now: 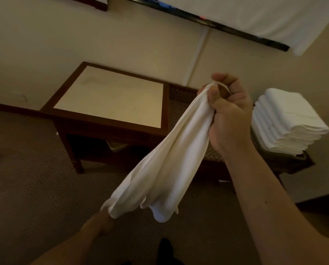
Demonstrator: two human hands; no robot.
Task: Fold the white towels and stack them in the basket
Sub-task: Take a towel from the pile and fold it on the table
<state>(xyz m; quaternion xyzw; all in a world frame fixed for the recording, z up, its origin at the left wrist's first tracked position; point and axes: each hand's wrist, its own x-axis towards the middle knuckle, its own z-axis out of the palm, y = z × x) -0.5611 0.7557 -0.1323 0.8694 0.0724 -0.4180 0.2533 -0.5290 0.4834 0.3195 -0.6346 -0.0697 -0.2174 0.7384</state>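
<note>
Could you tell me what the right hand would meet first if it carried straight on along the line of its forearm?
Probably the wall behind the bench: the right hand, gripping the towel, points up and away past the table. Depth is unclear.

The right hand point(229, 113) is raised on the right, forearm reaching up from the near right corner, fingers curled tightly around bunched white cloth. The left hand point(102, 221) sits low and near, mostly hidden behind the cloth's end.

dark wooden table point(160, 119), patterned carpet point(35, 178)
</note>
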